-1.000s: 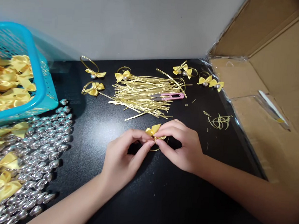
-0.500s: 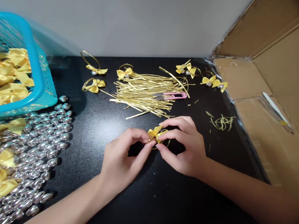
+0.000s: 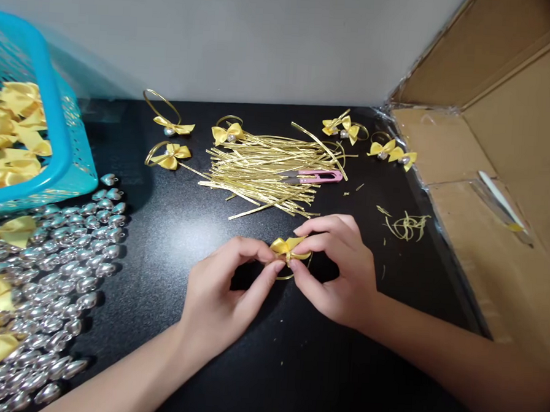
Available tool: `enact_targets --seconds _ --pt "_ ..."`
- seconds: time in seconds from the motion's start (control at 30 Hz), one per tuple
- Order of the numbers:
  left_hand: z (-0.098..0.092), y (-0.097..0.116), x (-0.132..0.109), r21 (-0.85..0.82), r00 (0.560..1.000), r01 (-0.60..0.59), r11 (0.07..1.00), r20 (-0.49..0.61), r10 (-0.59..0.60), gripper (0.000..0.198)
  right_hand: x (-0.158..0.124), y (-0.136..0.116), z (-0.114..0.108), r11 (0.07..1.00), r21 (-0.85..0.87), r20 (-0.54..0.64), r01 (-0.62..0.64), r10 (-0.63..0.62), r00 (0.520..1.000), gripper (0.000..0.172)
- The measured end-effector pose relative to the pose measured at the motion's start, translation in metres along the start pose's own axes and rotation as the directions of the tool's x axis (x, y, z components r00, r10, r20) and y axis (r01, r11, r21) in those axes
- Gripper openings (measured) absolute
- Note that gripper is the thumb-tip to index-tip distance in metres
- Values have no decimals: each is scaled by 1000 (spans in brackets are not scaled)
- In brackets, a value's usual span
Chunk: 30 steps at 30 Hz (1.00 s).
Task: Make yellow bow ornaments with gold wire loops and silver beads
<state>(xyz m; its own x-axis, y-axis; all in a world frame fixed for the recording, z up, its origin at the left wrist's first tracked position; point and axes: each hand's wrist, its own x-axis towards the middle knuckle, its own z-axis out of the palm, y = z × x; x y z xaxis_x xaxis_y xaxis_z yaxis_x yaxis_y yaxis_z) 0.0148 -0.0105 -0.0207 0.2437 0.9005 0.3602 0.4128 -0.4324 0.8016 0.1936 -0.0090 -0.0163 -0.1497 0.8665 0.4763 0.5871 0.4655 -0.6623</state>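
Note:
A yellow ribbon bow with a thin gold loop hanging below it is held just above the black table, between my two hands. My left hand pinches its left side between thumb and forefinger. From the other side, my right hand grips the right side with thumb and fingers. Fingertips cover the bow's centre, so I cannot make out what sits there. Beyond the hands lies a pile of gold twist ties, with pink-handled thread snips on top.
At left stand a blue basket of yellow bows and a spread of silver beads. Bows with gold loops lie along the back. Gold trimmings lie at right, beside cardboard holding a white-handled tool.
The bow has turned slightly between my fingers and its loops look flatter and wider. Both hands keep their pinch. The whole view has shifted a little.

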Motion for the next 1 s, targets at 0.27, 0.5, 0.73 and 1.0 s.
enact_targets --seconds 0.27,0.5,0.73,1.0 --pt "0 -1 -1 -4 999 47 999 4 -47 24 -4 2 0 997 -68 -16 35 -36 999 12" --pt "0 -1 -1 -4 998 64 998 0 -64 23 -7 5 3 995 -99 -9 32 -34 999 12" --pt "-1 2 3 25 998 52 998 32 -53 21 -4 3 3 989 -138 49 51 -45 998 10" --pt "-1 5 7 54 998 44 998 51 -46 15 -4 3 2 984 -161 114 72 -54 992 11"
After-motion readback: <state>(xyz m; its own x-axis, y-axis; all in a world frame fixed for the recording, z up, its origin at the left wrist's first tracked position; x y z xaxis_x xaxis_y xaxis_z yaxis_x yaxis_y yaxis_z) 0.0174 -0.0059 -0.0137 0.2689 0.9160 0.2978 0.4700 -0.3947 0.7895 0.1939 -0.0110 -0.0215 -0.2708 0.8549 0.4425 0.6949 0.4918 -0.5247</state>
